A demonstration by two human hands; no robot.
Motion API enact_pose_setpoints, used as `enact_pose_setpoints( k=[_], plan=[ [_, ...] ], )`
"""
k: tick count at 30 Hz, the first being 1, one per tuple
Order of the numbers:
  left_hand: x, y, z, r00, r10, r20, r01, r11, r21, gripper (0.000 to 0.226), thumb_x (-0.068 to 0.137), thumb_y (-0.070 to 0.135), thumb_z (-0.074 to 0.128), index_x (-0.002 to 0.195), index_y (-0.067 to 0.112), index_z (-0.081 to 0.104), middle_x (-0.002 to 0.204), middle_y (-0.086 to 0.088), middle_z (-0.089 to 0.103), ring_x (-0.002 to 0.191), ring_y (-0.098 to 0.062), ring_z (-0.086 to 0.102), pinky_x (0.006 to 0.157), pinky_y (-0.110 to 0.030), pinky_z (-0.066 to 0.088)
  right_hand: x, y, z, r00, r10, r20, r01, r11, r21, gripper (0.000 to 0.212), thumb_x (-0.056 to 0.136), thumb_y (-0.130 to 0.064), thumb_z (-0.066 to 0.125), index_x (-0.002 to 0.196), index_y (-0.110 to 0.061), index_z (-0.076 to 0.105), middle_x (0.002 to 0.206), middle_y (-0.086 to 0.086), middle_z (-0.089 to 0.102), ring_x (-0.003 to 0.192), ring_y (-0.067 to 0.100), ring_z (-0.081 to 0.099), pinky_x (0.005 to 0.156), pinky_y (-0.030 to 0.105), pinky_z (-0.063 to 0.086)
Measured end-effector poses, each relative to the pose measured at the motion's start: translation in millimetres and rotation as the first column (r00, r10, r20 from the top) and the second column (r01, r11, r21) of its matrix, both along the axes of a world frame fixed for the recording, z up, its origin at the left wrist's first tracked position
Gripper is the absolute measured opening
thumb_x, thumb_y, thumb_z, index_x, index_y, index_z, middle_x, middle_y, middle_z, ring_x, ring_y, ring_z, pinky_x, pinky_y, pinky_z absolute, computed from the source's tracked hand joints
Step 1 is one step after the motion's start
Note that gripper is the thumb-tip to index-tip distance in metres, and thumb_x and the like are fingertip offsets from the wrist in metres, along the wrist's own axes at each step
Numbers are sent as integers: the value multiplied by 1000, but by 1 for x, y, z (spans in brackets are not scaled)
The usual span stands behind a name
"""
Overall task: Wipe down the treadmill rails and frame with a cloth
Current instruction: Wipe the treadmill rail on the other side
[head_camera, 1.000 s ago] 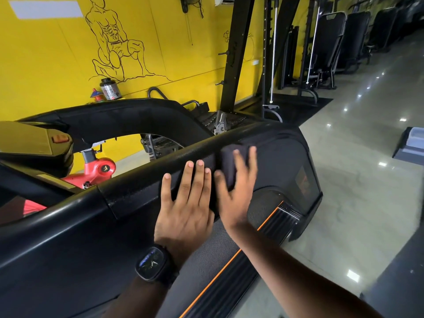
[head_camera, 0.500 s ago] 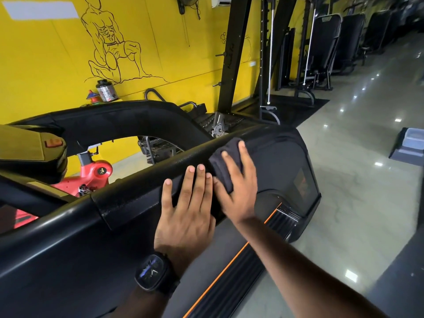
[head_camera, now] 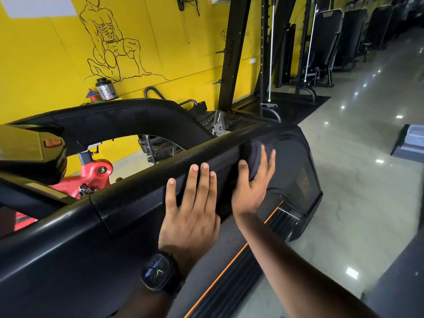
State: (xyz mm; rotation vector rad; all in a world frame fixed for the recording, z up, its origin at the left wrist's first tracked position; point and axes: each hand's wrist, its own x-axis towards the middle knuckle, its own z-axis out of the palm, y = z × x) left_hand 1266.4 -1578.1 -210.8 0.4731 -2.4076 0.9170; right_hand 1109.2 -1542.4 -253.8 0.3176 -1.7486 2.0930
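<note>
Yellow wall [head_camera: 46, 53] – glossy grey floor [head_camera: 355, 180] – black gym machines [head_camera: 325, 47].

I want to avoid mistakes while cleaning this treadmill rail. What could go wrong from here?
1. The left hand rests flat on the handrail right beside the dark cloth, so it may leave fingermarks or block the wipe.
2. The right hand holds the dark cloth bunched, so parts of the handrail could be missed.
</note>
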Motion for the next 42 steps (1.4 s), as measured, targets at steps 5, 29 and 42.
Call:
enact_pose_setpoints(
  k=[5, 29, 42],
  plan=[
    [-3, 0, -1, 1000, -5, -8, 6, 1000, 13, 77, 85, 36, 46, 153, 3, 30, 161, -17, 26, 150, -30, 24, 118, -59, -4, 31, 4, -14, 958, 80, -276, -30, 983, 181, 60, 94, -39, 54, 150, -16, 49, 168, 8, 21, 154, 17, 24, 122, 41, 29],
    [-13, 4, -1, 999, -36, -2, 36, 999, 41, 74, 87, 35, 41, 153, 3, 32, 162, -16, 25, 151, -30, 22, 118, -60, 0, 28, 4, -16, 960, 79, -270, -46, 991, 126, 58, 94, -33, 57, 150, -18, 48, 167, 9, 23, 154, 16, 24, 122, 34, 26],
    [-14, 6, 3, 999, -32, 21, 31, 998, 60, 75, 85, 35, 43, 153, 4, 32, 162, -16, 26, 151, -29, 22, 118, -59, -4, 2, 5, -2, 895, 61, -443, 32, 979, 200, 56, 96, -35, 56, 147, -12, 52, 164, 13, 27, 152, 20, 28, 121, 36, 29]
  ],
)
